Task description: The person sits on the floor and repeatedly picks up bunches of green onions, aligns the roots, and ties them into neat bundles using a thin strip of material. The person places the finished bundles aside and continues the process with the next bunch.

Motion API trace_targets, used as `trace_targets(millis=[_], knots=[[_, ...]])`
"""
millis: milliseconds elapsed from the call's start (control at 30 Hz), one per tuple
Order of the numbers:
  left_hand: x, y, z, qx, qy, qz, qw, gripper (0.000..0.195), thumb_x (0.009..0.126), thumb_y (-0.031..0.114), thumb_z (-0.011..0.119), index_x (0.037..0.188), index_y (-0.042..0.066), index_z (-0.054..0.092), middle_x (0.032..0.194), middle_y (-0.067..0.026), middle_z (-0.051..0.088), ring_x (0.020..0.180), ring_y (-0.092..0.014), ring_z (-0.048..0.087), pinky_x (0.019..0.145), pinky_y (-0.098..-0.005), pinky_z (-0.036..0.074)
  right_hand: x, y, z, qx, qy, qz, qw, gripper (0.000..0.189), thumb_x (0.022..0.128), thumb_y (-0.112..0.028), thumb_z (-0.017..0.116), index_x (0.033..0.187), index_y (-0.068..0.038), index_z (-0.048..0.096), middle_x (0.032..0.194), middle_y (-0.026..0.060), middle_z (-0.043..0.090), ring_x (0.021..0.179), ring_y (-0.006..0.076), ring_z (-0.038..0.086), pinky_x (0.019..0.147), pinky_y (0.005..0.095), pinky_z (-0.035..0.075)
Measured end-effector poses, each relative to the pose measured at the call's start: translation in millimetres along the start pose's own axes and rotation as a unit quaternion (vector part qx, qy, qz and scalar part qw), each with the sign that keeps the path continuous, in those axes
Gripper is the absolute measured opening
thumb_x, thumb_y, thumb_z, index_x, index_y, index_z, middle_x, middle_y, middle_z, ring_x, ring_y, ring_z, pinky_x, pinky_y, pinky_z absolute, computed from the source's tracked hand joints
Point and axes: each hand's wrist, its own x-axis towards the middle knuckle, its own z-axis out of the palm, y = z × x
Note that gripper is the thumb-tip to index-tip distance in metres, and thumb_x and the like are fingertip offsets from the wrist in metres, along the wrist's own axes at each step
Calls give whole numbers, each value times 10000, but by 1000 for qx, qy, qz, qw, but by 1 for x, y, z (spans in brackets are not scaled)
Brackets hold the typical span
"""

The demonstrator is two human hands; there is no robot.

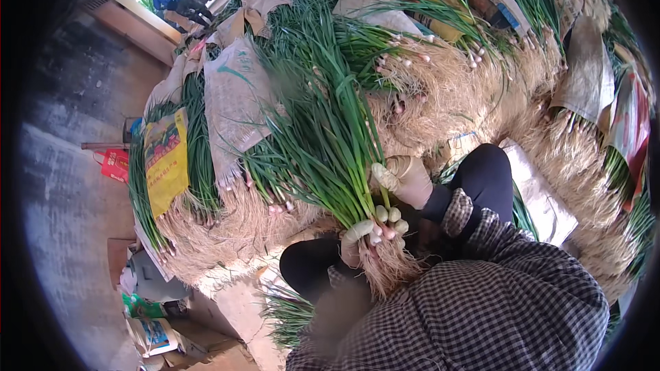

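Before my lap stands a bundle of green garlic, its long leaves fanning away from me. My left hand, in a pale glove, wraps around the lower stalks just above the pinkish-white bulbs. Its fingertips show on the right side of the bundle. The dry, stringy roots hang below that grip towards my checked shirt. Higher on the right side, my gloved right hand has its fingers closed around a stalk at the bundle's edge. Part of that stalk is hidden behind the fingers.
Heaped green garlic with matted roots surrounds me ahead and right. Woven sacks and a yellow printed bag cover some bunches. Cardboard boxes lie lower left, beside the wall. A person bends near the doorway.
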Motion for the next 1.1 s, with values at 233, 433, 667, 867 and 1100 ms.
trace_targets(millis=[233,433,667,867,1100], knots=[[-24,88,33,19,-356,-10,934,235,746,-60,609,955,31,550,1189,-106,532,1004,-226,503,844,-437,527,-6,49,-29,-308,-318,69,894,590,922,-599,550,1072,-46,689,960,179,702,1051,328,645,890,469,487],[44,114,-52,296,-139,182,927,272,888,155,525,1122,19,542,1074,-131,630,984,-214,525,836,-372,519,128,89,-29,-351,-87,187,913,368,923,-399,614,1019,-48,673,911,193,691,839,365,674,724,473,529],[32,42,-36,46,-80,51,994,205,817,125,654,956,76,512,811,-27,527,899,-165,503,848,-360,489,81,67,-40,-200,57,142,968,398,937,-415,599,994,-28,678,925,215,701,884,380,679,774,442,523],[30,49,-10,23,-114,49,992,595,838,206,651,1371,40,446,813,-48,566,856,-160,487,890,-406,475,76,44,-29,-170,97,27,980,370,913,-379,630,1097,-64,690,915,190,694,802,378,664,725,424,529],[33,46,-30,200,79,-25,976,140,816,78,586,918,-4,637,948,-181,683,670,-139,604,676,-231,529,-26,-12,-36,-423,-129,-211,872,353,937,-449,568,954,-106,645,895,114,553,780,275,607,620,402,492]])
